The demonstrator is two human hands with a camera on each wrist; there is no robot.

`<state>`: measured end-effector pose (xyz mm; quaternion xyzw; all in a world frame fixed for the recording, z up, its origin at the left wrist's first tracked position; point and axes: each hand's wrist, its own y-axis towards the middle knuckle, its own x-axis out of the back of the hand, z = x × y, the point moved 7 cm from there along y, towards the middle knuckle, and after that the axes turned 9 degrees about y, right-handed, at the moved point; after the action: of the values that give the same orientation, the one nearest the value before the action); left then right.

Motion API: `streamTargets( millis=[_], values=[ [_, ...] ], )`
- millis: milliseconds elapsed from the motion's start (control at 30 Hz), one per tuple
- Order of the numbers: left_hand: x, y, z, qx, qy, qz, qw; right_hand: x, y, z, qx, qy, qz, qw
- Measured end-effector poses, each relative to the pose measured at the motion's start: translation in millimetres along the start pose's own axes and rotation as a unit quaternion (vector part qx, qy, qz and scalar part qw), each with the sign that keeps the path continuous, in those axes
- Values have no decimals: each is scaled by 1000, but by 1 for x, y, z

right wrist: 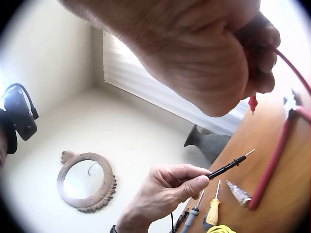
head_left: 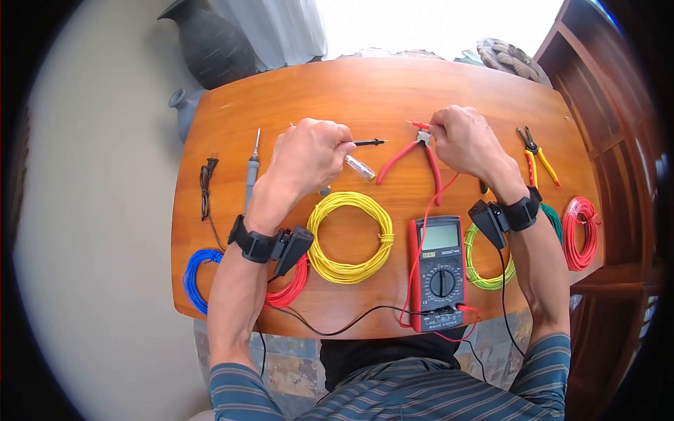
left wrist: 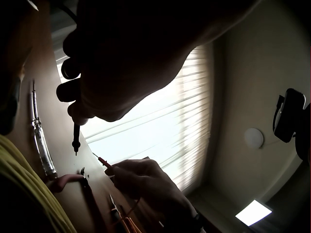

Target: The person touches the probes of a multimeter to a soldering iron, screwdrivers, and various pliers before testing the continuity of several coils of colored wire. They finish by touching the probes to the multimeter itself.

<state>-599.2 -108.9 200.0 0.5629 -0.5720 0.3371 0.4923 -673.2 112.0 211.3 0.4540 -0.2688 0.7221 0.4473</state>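
My left hand [head_left: 309, 156] pinches the black probe [head_left: 370, 142], its metal tip pointing right. Facing it, my right hand [head_left: 472, 140] grips the red probe [head_left: 419, 124], tip toward the left. A gap separates the two tips. Below them lie the red-handled cutters [head_left: 423, 139] and a clear tester screwdriver [head_left: 359, 167]. The multimeter [head_left: 440, 274] sits near the front edge with both leads plugged in; its display shows no readable digits. In the right wrist view the left hand [right wrist: 167, 194] holds the black probe [right wrist: 227, 168] between thumb and fingers.
A yellow wire coil [head_left: 351, 275] lies mid-table, with blue [head_left: 193, 281], red [head_left: 580, 235] and yellow-green [head_left: 491, 282] coils around. A soldering iron [head_left: 252, 172] and corded plug [head_left: 205, 184] are at the left, wire strippers [head_left: 537, 156] at the right. Black and red leads cross the front.
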Motion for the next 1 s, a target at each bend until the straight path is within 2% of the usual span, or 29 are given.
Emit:
streamTargets(
  millis=[233,367,433,500,633,767,833,900,1000],
  values=[
    [-20,28,-30,-13,-35,16,999,-13,-8,-37,-36,11,-1,999],
    [-39,42,-31,-15,-46,29,998,-17,-6,-43,-57,18,0,998],
    [-50,45,-27,30,-71,74,994,-18,-6,-44,-71,9,9,997],
    [-55,47,-25,23,-62,71,995,-18,-8,-45,-78,8,15,997],
    [-51,46,-25,33,-47,86,995,-25,-8,-54,-87,9,23,996],
    [-48,45,-29,39,-20,98,994,-22,-13,-47,-79,13,-4,997],
    [-44,43,-32,29,14,79,996,-17,-14,-39,-80,6,-17,997],
    [-34,38,-40,16,48,66,997,-17,-14,-35,-94,-31,37,994],
    [-15,32,-54,-8,99,28,995,2,-18,-45,-106,-21,4,994]
  ],
)
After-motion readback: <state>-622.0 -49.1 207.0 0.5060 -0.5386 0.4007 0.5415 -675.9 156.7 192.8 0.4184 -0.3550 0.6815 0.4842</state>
